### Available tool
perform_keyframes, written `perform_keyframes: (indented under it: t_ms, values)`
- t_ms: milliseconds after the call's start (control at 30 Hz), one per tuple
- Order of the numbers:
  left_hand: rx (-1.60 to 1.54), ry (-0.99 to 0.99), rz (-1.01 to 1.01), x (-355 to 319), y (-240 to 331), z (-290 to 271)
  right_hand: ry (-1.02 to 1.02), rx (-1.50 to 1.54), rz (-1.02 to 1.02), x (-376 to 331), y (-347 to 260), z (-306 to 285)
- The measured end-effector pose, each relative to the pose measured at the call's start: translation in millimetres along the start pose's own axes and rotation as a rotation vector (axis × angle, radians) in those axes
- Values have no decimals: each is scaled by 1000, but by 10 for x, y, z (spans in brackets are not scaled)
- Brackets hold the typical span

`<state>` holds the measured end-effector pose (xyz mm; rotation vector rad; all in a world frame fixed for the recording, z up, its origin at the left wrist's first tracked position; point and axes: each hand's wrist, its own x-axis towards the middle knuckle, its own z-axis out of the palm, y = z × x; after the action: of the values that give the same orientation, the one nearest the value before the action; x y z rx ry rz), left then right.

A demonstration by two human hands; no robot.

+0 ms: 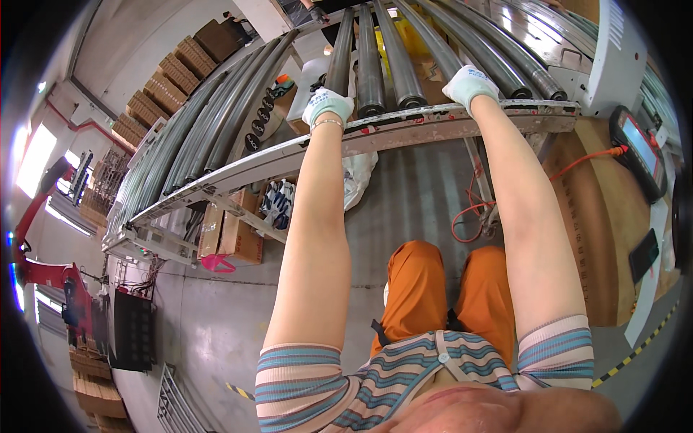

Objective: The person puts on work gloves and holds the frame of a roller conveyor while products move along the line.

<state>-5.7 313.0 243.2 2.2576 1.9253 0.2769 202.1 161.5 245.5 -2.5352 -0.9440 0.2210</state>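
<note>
I couldn't tell finger state: both gloved hands, left hand (328, 105) and right hand (469, 83), lay on the conveyor frame (404, 130), fingertips hidden by rollers (370, 65). Boxes (234, 234) sat under it on grey concrete floor (209, 325), warehouse bkgd.

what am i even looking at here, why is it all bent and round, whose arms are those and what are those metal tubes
This is one picture from a wide fisheye camera worn on a person's head, looking down. That lens is why straight edges bend and the corners go dark.

The two bare arms coming up from the bottom belong to the wearer, who has orange trousers and a striped top. Both hands wear white gloves. The left hand and the right hand each rest on the end rail of a roller conveyor: a metal frame carrying a row of grey rollers that goods roll along. Neither hand seems to hold anything loose; whether the fingers grip the rail or only lie on it is hard to tell.

Below are cardboard boxes under the frame and an orange cable on the floor. More boxes are stacked at upper left.
</note>
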Motion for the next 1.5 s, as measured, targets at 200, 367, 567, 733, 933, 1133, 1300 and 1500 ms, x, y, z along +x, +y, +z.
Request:
perform_keyframes:
  t_ms: [200,367,567,733,933,1133,1300,1500]
  values:
    - [8,-4,-21,17,-12,4,-10,-17,-20,-37,-10,-24]
    - [-1,17,-3,-1,-13,4,21,-20,-6,-60,-19,-23]
    - [17,0,6,-1,2,-1,3,9,-12,-11,11,-5]
    - [4,85,27,36,-21,65,55,8,17,8,1,13]
    - [-1,124,21,51,-22,96,14,24,-8,-58,17,-37]
    - [-4,132,-1,-1,-22,66,2,20,-2,27,16,19]
    - [-26,127,13,26,-77,41,9,21,-1,-2,-31,31]
    - [13,139,104,44,43,79,118,21,-17,83,83,83]
